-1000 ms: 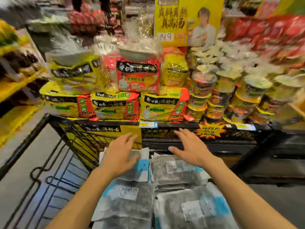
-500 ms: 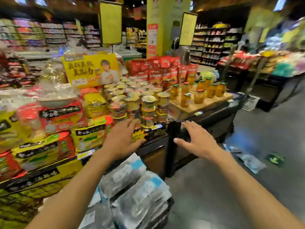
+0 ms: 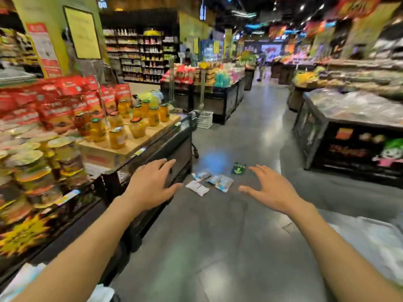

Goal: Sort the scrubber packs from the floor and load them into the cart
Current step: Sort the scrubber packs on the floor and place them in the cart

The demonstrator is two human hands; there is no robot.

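Left hand (image 3: 150, 188) and right hand (image 3: 272, 188) grips wide, empty, above floor scrubber packs (image 3: 209, 182)

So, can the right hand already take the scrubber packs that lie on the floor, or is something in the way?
Probably not yet. The right hand is open and held out, but the scrubber packs lie farther ahead on the floor. Nothing blocks the way; the person likely has to step closer and bend down.

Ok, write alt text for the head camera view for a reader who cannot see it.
Both bare arms stretch forward, left hand and right hand open and empty, toward a few scrubber packs lying on the grey supermarket aisle floor ahead. A display stand with jars of yellow fruit runs along the left.
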